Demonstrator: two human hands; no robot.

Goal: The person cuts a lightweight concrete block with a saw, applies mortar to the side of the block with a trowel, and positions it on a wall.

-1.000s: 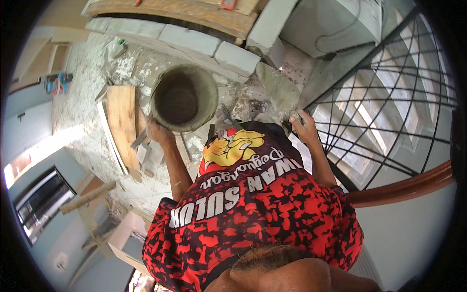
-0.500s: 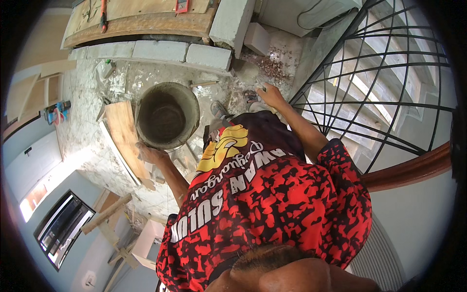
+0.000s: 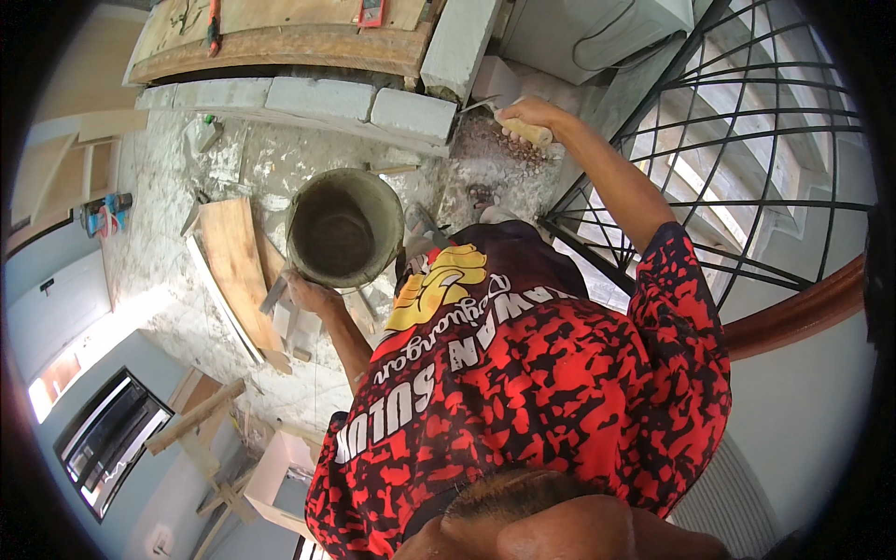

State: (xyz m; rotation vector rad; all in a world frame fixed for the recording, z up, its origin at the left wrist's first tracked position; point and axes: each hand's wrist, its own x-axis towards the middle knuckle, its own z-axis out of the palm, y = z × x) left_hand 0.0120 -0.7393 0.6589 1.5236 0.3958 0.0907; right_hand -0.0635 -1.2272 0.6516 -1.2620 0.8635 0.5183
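A round grey bucket (image 3: 301, 207), its inside coated with grey residue, is tilted so that I look into it. My left hand (image 3: 315, 296) is closed at its near rim, with the fingers partly hidden. Beside those fingers a small flat grey piece (image 3: 273, 295) shows; whether I hold it cannot be made out. Farther out, my right hand (image 3: 532, 116) grips the pale wooden handle of a trowel (image 3: 528, 131). The trowel's thin metal shank points left toward the end of the block row; its blade is hard to make out.
A low row of white blocks (image 3: 317, 98) fronts a wooden worktop (image 3: 280, 54). Wooden boards (image 3: 231, 271) lean left of the bucket. A black metal railing (image 3: 709, 203) rises at the right beside steps. Brown debris (image 3: 509, 149) litters the floor below my right hand.
My right hand has moved forward, away from my body, and the trowel now shows in it. The bucket and left hand have shifted slightly right in the picture.
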